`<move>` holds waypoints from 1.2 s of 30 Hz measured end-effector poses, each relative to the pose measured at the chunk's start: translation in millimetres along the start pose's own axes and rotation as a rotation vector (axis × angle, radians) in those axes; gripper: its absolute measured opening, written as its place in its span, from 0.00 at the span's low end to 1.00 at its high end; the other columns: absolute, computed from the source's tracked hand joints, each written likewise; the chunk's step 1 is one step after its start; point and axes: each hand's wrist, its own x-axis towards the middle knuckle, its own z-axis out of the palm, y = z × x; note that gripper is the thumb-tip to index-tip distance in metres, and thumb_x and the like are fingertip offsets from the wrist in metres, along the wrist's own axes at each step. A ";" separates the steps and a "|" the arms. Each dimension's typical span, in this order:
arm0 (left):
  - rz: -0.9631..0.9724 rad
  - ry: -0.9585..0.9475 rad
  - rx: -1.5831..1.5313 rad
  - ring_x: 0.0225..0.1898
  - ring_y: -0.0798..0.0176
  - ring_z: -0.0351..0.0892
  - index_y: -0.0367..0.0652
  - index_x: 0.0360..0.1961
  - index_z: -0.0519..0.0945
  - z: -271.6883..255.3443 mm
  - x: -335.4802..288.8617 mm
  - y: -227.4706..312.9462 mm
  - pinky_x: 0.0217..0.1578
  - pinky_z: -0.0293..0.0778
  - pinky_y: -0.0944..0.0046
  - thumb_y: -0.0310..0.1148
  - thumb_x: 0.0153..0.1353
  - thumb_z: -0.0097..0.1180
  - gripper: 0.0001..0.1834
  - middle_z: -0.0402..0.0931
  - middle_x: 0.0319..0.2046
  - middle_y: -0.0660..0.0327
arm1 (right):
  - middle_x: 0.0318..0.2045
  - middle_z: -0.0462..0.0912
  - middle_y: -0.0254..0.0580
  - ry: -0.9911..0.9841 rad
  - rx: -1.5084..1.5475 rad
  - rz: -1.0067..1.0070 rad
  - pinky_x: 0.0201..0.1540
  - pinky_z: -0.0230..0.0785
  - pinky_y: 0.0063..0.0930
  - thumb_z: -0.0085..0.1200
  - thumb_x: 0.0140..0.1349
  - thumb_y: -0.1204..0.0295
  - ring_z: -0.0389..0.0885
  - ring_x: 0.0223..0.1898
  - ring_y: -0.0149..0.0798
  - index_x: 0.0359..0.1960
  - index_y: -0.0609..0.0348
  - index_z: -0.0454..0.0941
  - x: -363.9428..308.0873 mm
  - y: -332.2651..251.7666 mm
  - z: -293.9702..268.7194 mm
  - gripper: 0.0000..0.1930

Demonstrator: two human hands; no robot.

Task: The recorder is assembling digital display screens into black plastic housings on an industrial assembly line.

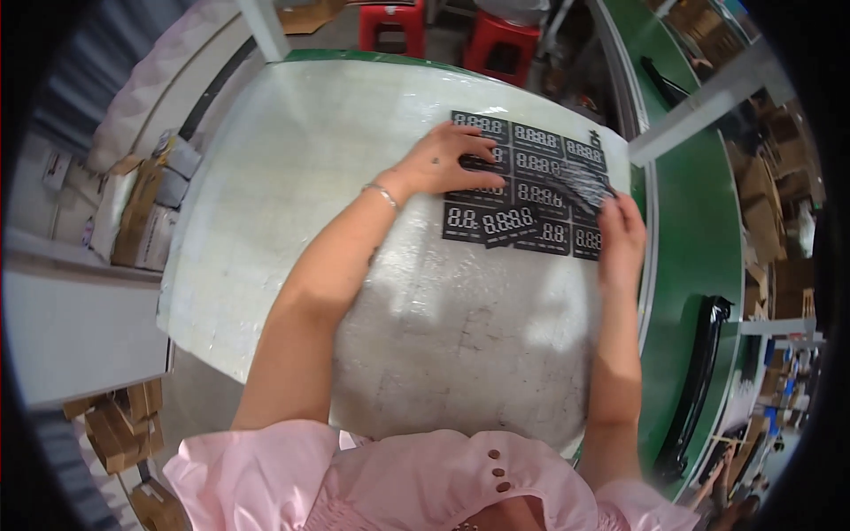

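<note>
On the white work table (425, 327) lies a black sheet (542, 193) printed with rows of pale segmented-digit panels. My left hand (447, 161) rests on its left part, fingers spread, holding nothing. At the sheet's right side, my right hand (623, 232) has its thumb and fingers pinched at the end of a dark, shiny strip (583, 188). The strip lifts and bends above the sheet, its surface streaked by glare or blur. One loose digit panel (510, 223) sits tilted on the sheet's lower left. My fingers hide parts of the panels beneath them.
A green conveyor belt (686, 239) runs along the right, carrying a long black part (699, 380). Red stools (392, 31) stand beyond the table. Cardboard boxes (142, 217) are at the left. Another person's hand (711, 473) shows at the lower right.
</note>
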 end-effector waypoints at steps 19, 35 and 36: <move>-0.011 0.206 -0.094 0.60 0.53 0.64 0.33 0.43 0.78 -1.8 -2.4 -3.7 0.62 0.56 0.58 0.29 0.59 0.50 0.13 0.71 0.55 0.51 | 0.34 0.79 0.28 -0.061 0.675 0.116 0.40 0.68 0.16 0.56 0.62 0.70 0.74 0.35 0.21 0.44 0.60 0.77 -0.9 65.9 -40.9 0.11; -0.077 0.230 -0.210 0.58 0.57 0.67 0.33 0.44 0.77 9.4 6.4 -8.7 0.59 0.60 0.61 0.30 0.63 0.50 0.13 0.71 0.55 0.52 | 0.37 0.79 0.30 0.011 0.760 0.160 0.45 0.69 0.19 0.53 0.64 0.69 0.74 0.40 0.23 0.39 0.58 0.77 -3.4 47.6 -48.2 0.07; -0.087 0.235 -0.217 0.58 0.57 0.67 0.33 0.44 0.77 9.6 4.8 -12.0 0.59 0.60 0.61 0.30 0.63 0.50 0.13 0.71 0.54 0.52 | 0.36 0.78 0.29 0.005 0.755 0.155 0.44 0.69 0.19 0.53 0.64 0.69 0.74 0.40 0.23 0.39 0.57 0.77 -3.0 47.4 -48.6 0.07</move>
